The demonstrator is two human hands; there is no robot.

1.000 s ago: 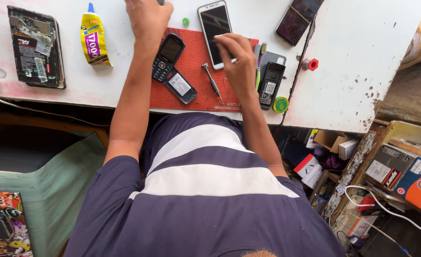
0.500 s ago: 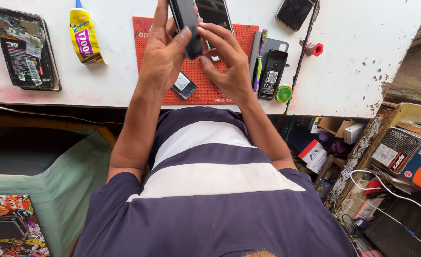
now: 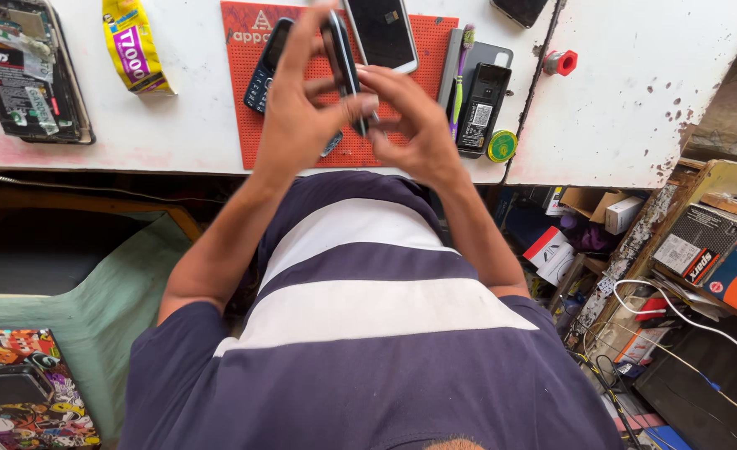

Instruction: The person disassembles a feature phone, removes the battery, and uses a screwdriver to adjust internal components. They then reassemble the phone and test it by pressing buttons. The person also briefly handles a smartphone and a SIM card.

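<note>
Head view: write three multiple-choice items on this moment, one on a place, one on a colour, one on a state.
1. Where does the glue tube lie?
A. left of the mat
B. on the mat
C. on the floor

2. What colour is the work mat?
A. blue
B. red
C. grey

3. How is the dark phone being handled?
A. lying flat on the table
B. held by one hand only
C. held edge-on by both hands

Answers:
1 A, it lies on the white table beside the mat's left edge.
2 B, its bare parts are red.
3 C, left hand and right hand both grip it above the mat.
</note>
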